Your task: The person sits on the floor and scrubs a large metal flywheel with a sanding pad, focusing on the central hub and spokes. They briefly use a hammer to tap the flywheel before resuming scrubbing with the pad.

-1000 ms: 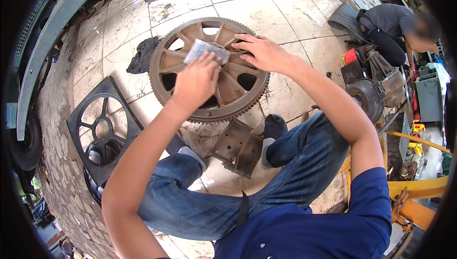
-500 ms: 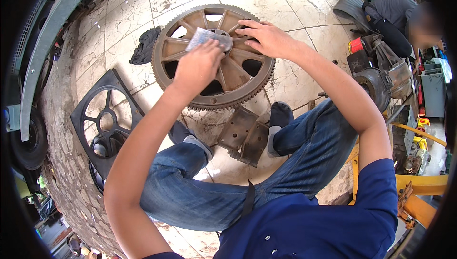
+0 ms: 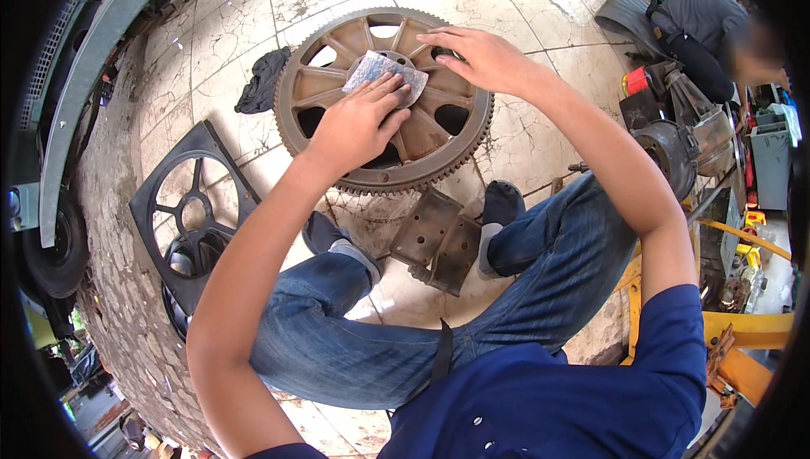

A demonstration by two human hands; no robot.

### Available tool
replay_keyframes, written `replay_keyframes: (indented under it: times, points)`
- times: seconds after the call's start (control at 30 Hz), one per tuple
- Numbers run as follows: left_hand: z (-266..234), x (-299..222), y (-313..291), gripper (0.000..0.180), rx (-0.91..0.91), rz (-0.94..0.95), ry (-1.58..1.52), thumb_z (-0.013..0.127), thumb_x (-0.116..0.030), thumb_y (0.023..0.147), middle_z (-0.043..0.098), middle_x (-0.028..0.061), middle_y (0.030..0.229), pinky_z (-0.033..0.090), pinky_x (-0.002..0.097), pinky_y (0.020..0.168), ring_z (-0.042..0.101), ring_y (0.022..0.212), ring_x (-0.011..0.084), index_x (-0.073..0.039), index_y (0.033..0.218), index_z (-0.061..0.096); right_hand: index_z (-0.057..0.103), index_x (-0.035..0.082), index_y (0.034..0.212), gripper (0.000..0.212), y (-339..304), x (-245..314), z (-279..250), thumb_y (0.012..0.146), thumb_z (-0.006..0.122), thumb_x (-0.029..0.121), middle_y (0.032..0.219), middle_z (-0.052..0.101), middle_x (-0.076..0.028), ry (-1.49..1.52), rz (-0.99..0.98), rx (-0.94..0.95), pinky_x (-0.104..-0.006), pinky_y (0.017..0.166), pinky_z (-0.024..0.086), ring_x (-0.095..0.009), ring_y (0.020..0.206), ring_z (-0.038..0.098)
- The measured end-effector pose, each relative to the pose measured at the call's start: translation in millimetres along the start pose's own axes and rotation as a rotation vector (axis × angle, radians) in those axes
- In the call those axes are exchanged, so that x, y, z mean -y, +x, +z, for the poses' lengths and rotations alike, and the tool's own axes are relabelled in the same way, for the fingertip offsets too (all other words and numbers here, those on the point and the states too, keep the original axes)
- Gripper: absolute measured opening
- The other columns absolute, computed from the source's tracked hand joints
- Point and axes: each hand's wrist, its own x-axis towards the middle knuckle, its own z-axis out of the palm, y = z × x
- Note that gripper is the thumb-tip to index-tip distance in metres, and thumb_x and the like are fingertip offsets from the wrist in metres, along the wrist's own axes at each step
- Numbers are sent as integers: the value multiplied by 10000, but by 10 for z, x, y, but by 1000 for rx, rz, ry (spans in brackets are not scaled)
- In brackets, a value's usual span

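Note:
A large brown toothed gear wheel (image 3: 419, 137), with spokes and openings between them, lies flat on the tiles in front of my feet. My left hand (image 3: 358, 121) presses a grey-white speckled sheet of sandpaper (image 3: 375, 67) against its hub, fingers lying over the sheet and thumb apart. The hub surface beneath is mostly hidden. At the wheel's far right, my right hand (image 3: 488, 58) is open, fingers stretched over a spoke opening near the rim; whether the fingertips touch the metal I cannot tell.
Between my feet lies a brown metal bracket (image 3: 434, 238) with holes. A black fan shroud (image 3: 150, 204) stands at the left, a dark cloth (image 3: 262, 79) beside the wheel. To the right are a greasy metal housing (image 3: 666, 151), yellow frame parts (image 3: 747, 328) and a crouching person (image 3: 696, 24).
My left hand and the sandpaper have shifted slightly, and more of the sheet shows now. The right fingers sit slightly differently at the rim. The whole view has moved a little.

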Motion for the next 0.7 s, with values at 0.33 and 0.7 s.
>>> replay_keyframes:
  times: [0.33,0.7]
  points:
    - [-191,330,-53,246,-146,-202,-172,527,-28,931,634,184,1246,456,432,1057,552,1261,365,14,1144,644,467,110,1463,621,1,558,226,960,595,452,1528,446,-90,-173,-407,-18,-464,1191,306,-251,1442,377]
    - [-130,560,-165,402,-88,-145,272,510,-33,906,579,134,1347,392,483,1107,510,1318,308,-50,1306,545,425,27,1475,724,-72,717,469,1003,432,576,1538,421,-147,-198,-253,-1,-490,1190,275,-272,1450,363]
